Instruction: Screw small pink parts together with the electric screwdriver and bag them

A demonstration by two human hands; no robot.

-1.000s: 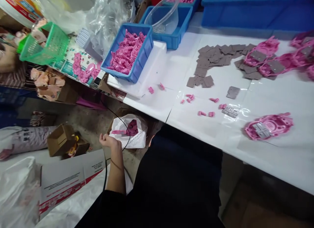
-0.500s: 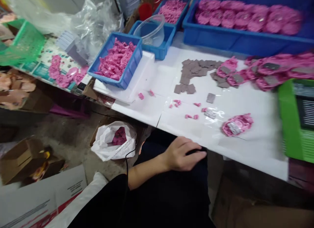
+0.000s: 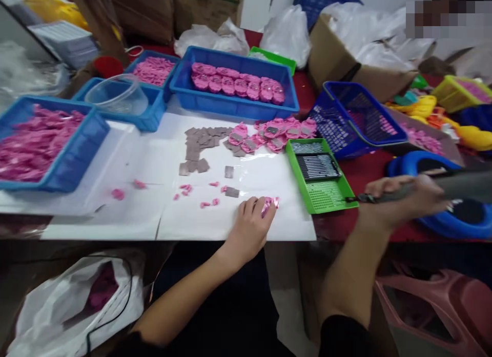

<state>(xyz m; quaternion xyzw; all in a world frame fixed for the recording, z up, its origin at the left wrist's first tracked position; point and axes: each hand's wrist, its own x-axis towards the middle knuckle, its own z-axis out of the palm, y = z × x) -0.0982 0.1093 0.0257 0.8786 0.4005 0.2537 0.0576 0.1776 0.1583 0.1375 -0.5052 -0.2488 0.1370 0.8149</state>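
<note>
My left hand (image 3: 249,226) is closed over a pink plastic casing (image 3: 271,205) on the white table sheet, its fingers hiding most of it. In my right hand (image 3: 403,201) is a grey electric screwdriver (image 3: 390,194), slightly blurred, held level and pointing left. Its bit reaches the right edge of a green tray (image 3: 317,199) with dark screws (image 3: 321,167) lined up in one compartment. Left of my left hand lie small pink pieces (image 3: 205,204) and a grey square plate (image 3: 232,192). Farther back are overlapping grey plates (image 3: 196,147) and several pink casings (image 3: 274,131).
A long blue bin (image 3: 234,108) holds rows of pink casings. Blue bins of pink parts (image 3: 38,142) stand left, with a clear tub (image 3: 117,98) nearby. A dark blue basket (image 3: 357,116) and a blue ring-shaped object (image 3: 407,165) are on the right. A pink stool (image 3: 457,300) sits below.
The view has swung right. My left hand has gone from my lap to the pink casing on the table. My right hand has come into view with the electric screwdriver.
</note>
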